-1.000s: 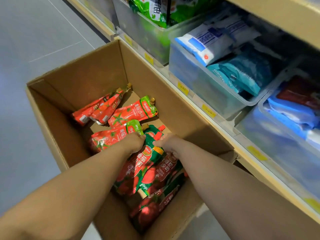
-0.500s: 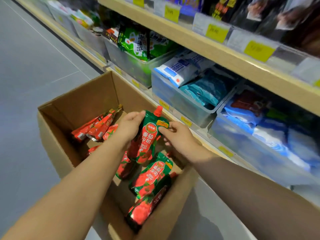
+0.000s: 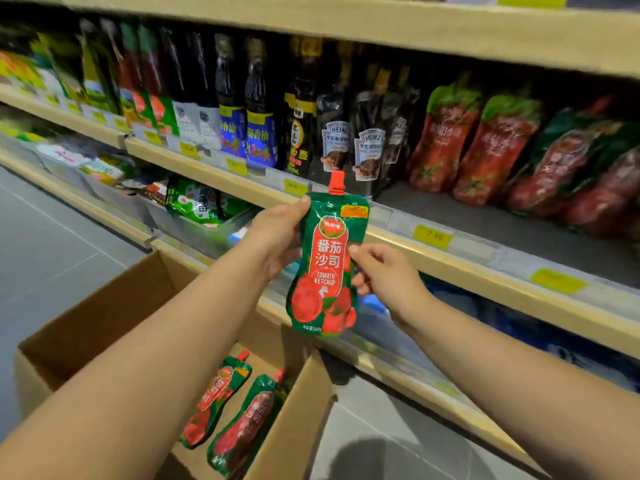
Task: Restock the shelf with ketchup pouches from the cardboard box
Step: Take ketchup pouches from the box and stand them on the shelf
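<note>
Above the cardboard box (image 3: pixel 104 323), ketchup pouch (image 3: pixel 327 265) held upright: left hand (image 3: pixel 277 237) grip curled round one edge, right hand (image 3: pixel 384 275) grip pinching the other.

Holding both bare arms out in front and a little up, elbows slightly bent, hands close together. Gripping the left side of a pouch (image 3: pixel 329 268) with the left hand (image 3: pixel 277 237), thumb lying up along the top edge and fingers curled round behind (only partly seen). Pinching the right edge of it with the right hand (image 3: pixel 384 275), thumb tip on the front, other fingers curled under, wrist bent a little.
</note>
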